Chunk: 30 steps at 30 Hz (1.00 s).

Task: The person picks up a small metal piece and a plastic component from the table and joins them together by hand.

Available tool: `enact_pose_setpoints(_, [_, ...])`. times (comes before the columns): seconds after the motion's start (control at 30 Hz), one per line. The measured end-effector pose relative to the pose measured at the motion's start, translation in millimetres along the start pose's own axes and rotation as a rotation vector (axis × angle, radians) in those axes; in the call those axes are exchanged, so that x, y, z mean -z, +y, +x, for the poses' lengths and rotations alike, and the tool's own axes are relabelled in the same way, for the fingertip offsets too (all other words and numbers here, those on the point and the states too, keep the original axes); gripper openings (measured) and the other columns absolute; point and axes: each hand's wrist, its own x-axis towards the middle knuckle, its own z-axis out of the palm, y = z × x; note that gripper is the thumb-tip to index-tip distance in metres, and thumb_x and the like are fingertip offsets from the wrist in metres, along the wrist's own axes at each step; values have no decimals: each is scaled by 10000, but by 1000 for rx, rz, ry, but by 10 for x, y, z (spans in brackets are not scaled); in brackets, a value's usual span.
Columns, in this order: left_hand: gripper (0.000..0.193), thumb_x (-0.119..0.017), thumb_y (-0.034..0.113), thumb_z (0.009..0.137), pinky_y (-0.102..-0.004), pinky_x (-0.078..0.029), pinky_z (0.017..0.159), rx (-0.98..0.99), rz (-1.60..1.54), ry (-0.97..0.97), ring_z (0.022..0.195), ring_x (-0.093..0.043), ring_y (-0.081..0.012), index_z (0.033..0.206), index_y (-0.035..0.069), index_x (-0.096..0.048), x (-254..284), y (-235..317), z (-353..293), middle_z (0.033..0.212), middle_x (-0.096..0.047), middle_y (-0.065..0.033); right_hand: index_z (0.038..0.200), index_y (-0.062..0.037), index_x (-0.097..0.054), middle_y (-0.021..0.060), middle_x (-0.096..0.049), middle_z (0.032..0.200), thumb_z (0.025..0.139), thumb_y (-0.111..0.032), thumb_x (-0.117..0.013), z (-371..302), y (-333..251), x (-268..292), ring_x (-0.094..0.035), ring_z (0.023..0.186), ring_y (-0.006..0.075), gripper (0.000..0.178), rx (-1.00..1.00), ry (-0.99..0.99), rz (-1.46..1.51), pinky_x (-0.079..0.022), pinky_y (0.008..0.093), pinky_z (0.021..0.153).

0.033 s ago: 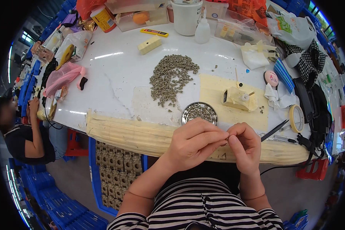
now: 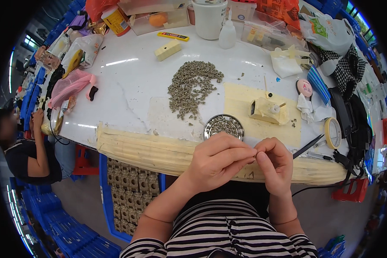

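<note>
Tiny dark piece (image 2: 255,157), mostly hidden, between bare left hand (image 2: 219,161) and bare right hand (image 2: 277,167)
Both pinch it over the cream-coloured table edge (image 2: 142,144) — if the pinch loosens, this piece could drop away.

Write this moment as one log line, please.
left hand: pinching; right hand: pinching; between: tiny piece, mostly hidden; beyond: dish, pile

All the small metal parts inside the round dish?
No, a large heap of small metal parts lies loose on the white tabletop, beyond the round dish.
</note>
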Motion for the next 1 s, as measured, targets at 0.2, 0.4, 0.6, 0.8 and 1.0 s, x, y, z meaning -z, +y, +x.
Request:
enact_pose_setpoints(0.2, [226,-807,-4,726,-282,-517,642,11,6,-14,741,-654,-197,942,18,-745,-1,2,8,863,-703,-79,970,21,-569,38,-615,872,978,-42,-565,-2,17,0,-578,802,78,63,7,1,1,-472,217,741])
enact_pose_setpoints(0.4, [202,-785,-44,739,-272,-510,651,53,-9,-22,748,-656,-191,928,8,-740,2,3,9,853,-697,-86,971,25,-563,29,-601,856,994,-63,-553,17,59,0,-558,791,67,91,-4,-9,35,-464,212,734])
enact_pose_setpoints(0.6, [192,-770,-63,747,-268,-505,650,74,8,-17,741,-654,-187,926,0,-736,0,39,15,850,-695,-102,964,29,-563,33,-603,856,994,-58,-555,12,91,25,-561,784,69,93,5,-27,0,-467,214,727])
enact_pose_setpoints(0.8, [185,-767,-63,751,-265,-507,648,52,32,-16,737,-654,-188,923,-5,-729,-3,27,4,847,-694,-108,963,30,-560,26,-603,844,994,-57,-559,13,106,10,-561,784,66,93,15,-17,9,-467,213,719])
enact_pose_setpoints(1.0, [177,-762,-41,755,-287,-518,641,76,37,10,723,-649,-199,914,27,-729,-26,34,-6,839,-687,-82,965,22,-558,20,-604,854,1001,-68,-558,19,131,16,-567,797,63,96,43,-22,-4,-469,212,727])
